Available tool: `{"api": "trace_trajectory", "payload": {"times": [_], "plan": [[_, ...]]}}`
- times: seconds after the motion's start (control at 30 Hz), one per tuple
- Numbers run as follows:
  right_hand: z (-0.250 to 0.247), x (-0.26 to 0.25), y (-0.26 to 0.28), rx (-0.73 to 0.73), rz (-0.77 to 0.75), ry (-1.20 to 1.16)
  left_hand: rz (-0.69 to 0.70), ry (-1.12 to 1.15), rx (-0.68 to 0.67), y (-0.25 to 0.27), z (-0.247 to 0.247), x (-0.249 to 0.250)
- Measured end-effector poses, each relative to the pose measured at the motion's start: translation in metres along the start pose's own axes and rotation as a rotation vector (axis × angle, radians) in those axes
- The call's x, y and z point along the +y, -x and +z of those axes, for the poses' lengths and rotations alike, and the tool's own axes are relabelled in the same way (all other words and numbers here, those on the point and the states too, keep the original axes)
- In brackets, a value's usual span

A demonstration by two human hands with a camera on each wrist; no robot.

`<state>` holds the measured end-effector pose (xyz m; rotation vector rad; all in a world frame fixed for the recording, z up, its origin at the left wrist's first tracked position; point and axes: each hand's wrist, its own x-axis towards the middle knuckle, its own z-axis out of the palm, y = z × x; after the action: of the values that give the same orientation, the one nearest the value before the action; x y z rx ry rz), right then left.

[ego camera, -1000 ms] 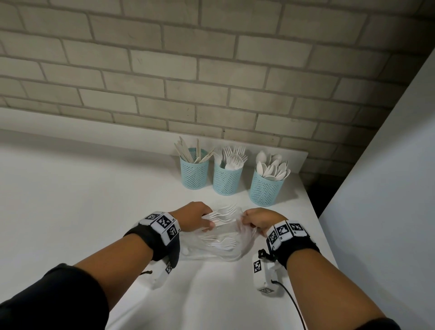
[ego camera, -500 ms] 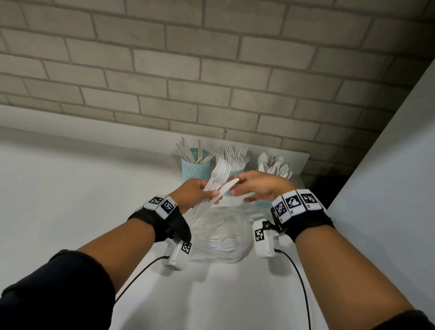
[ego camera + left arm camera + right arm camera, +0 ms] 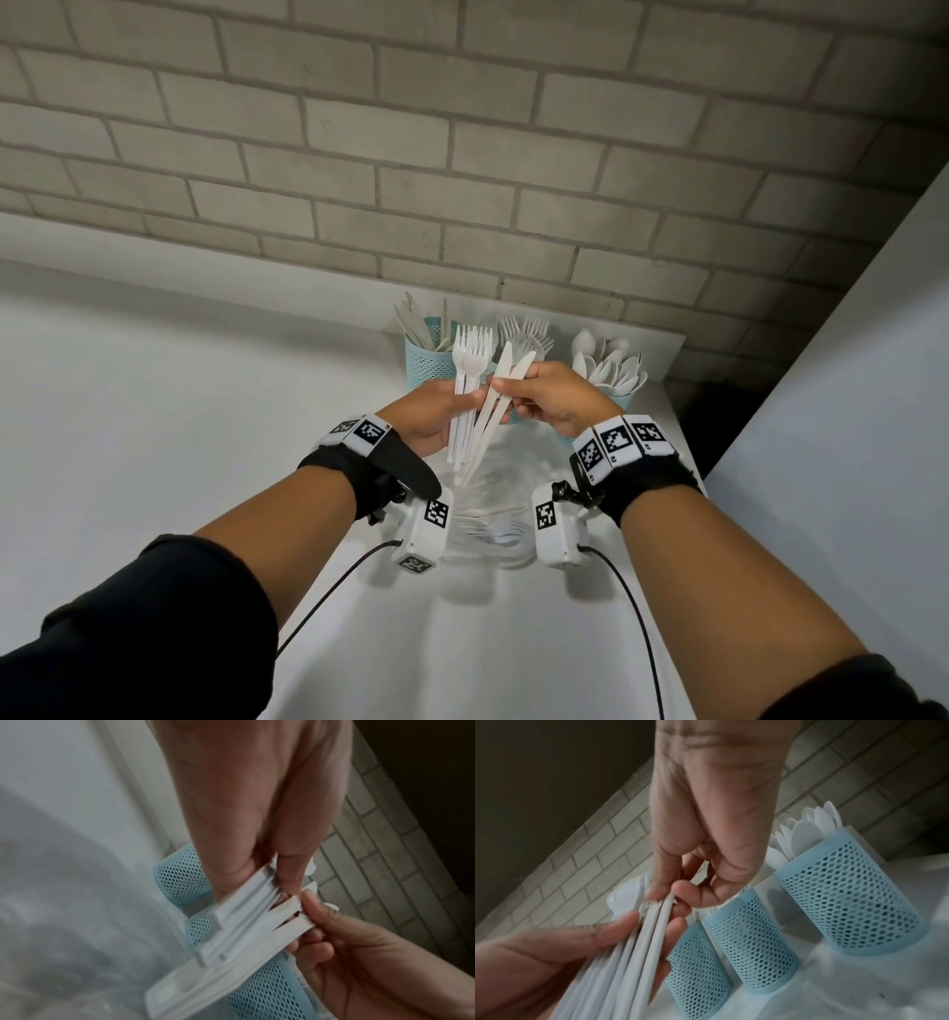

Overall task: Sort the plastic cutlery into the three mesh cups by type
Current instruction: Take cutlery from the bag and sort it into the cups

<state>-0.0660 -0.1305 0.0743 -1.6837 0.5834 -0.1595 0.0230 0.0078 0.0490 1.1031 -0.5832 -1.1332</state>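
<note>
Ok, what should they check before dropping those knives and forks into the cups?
1. Left hand grips the forks: ok.
2. Right hand pinches the knives: ok.
3. Knives pulled fully apart from the forks: not ok, handles still cross.
4. Knife cup, fork cup and spoon cup stand upright: ok.
5. Room left in the fork cup: cannot tell.
</note>
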Motion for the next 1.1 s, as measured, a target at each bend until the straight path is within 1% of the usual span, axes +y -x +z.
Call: {"api": "trace_trajectory", "payload": {"times": [0.07,0.17,0.33,0.47,0.53,0.6,0.67,0.77,0.83,0.97,1.1], "plan": [[-0.001,-0.001,-0.001,0.014,0.011,0.003,-0.002,-0.011,0.007,-0.001,0.000,-0.001],[0.000,-0.003,-0.002,0.040,0.005,-0.002,-0.009,-0.047,0.052,-0.002,0.000,-0.002],[-0.005,-0.011,-0.007,0.113,-0.029,-0.079,-0.088,-0.140,0.082,0.002,-0.006,-0.004],[-0.004,-0.023,-0.017,0.064,-0.023,0.089,-0.071,-0.108,0.113,0.003,-0.010,-0.001],[-0.005,-0.037,-0.022,0.066,-0.025,0.128,-0.049,-0.091,0.125,0.003,-0.014,0.002],[-0.009,-0.056,-0.029,0.110,-0.054,0.077,-0.035,-0.044,0.173,0.002,-0.020,0.005],[-0.012,-0.074,-0.037,0.216,-0.132,-0.001,-0.014,0.037,0.228,0.002,-0.028,0.008],[-0.006,-0.093,-0.052,0.387,-0.293,-0.048,0.024,0.173,0.239,0.002,-0.039,0.011],[0.005,-0.097,-0.060,0.442,-0.349,-0.034,0.041,0.249,0.243,0.001,-0.046,0.010],[0.032,-0.080,-0.079,0.468,-0.374,0.114,0.043,0.370,0.203,0.000,-0.054,0.008],[0.047,-0.064,-0.094,0.412,-0.358,0.282,0.064,0.370,0.194,0.000,-0.060,0.009]]}}
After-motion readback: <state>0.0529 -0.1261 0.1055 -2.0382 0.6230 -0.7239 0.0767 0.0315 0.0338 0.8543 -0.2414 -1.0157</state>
